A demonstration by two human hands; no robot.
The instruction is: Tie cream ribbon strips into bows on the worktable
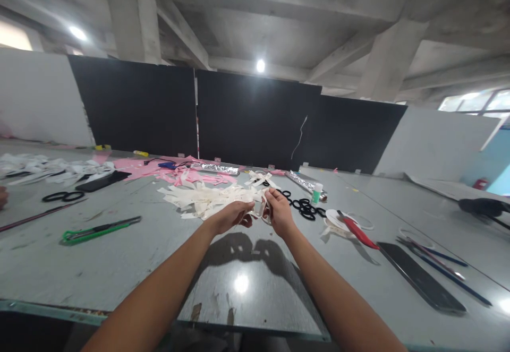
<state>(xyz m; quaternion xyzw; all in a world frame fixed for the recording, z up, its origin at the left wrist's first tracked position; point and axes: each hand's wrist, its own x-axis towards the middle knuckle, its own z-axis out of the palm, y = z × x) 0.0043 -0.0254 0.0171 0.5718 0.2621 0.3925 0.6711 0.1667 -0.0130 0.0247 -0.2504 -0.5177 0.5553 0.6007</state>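
Near the middle of the grey table, my left hand (pixel 235 215) and my right hand (pixel 279 209) are close together, a little above the surface. Between their fingertips stretches a cream ribbon strip (pixel 260 207), bent into a loop and pinched by both hands. Just behind my left hand lies a loose pile of cream ribbon strips (pixel 199 197). Behind both hands rests a cream ribbon bow (pixel 261 178). Several black rings (pixel 306 208) lie to the right of my right hand. Farther right, a ribbon roll (pixel 337 220) has a red-handled tool (pixel 358 231) across it.
A green cutter (pixel 101 230), black scissors (pixel 62 196) and white strips (pixel 56 169) are on the left. Pink paper (pixel 159 167) and foil packs (pixel 215 169) lie behind. A green-labelled bottle (pixel 317 192) and black phone (pixel 420 277) stand and lie right. Another person's hand (pixel 3 197) shows far left.
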